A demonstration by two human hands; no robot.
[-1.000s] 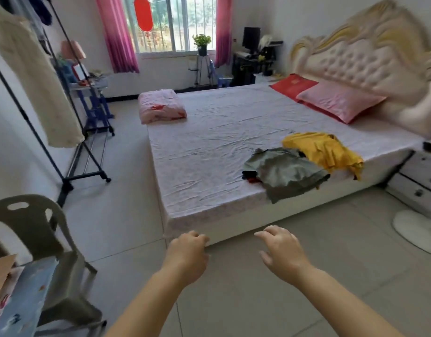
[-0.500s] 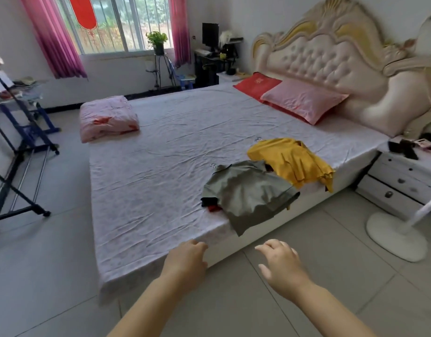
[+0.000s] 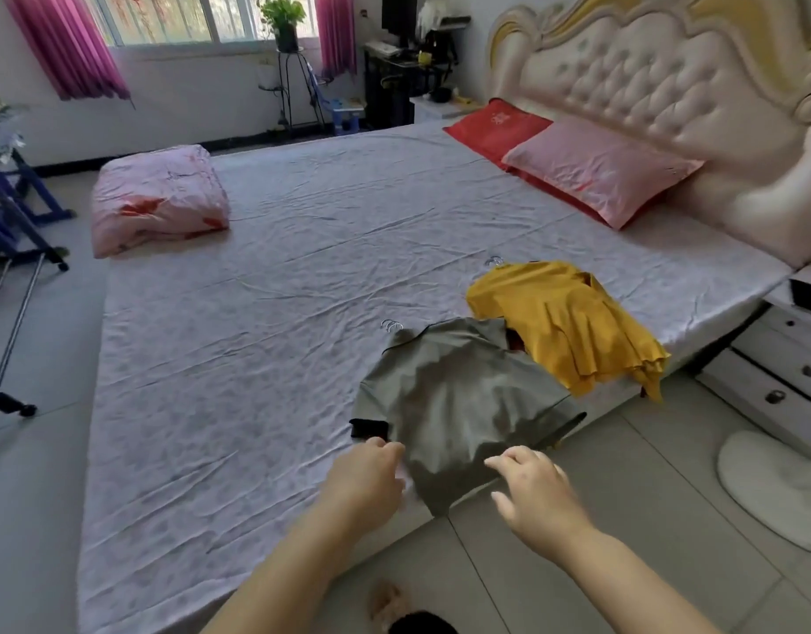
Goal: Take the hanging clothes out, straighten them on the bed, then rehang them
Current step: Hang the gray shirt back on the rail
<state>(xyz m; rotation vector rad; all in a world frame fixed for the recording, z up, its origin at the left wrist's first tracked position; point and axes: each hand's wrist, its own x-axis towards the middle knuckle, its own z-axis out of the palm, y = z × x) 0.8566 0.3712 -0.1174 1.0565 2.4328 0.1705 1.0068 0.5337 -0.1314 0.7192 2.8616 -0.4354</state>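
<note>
I am looking down over a wide bed (image 3: 257, 404) covered with a pale, wrinkled sheet. Two garments are lying near the edge closest to me: a grey shirt (image 3: 458, 404) and, just beside it toward the headboard, a yellow shirt (image 3: 564, 322). Both are lying crumpled, with metal hanger hooks (image 3: 391, 325) poking out at their collars, and the grey shirt's hem is hanging over the bed's edge.

My left hand (image 3: 367, 482) is reaching toward the grey shirt's near corner with fingers loosely curled, holding nothing; I cannot tell whether its fingertips are touching the cloth. My right hand (image 3: 536, 491) is hovering, fingers spread and empty, just over the hanging hem.

I am judging that taking the clothes down is done for these two pieces, that the straightening is only about to start, and that the rehanging is all left to do.

Around them, a folded pink quilt (image 3: 159, 199) is sitting at the far corner, well apart, and a pink pillow (image 3: 600, 167) is resting over a red pillow (image 3: 495, 130) by the padded headboard (image 3: 669, 80). A metal rack (image 3: 10, 267) is standing on the floor at the left, and a white fan base (image 3: 778, 487) and a drawer unit (image 3: 778, 372) are standing at the right. The open sheet beside the grey shirt is offering room to spread it; only the yellow shirt is crowding it.
</note>
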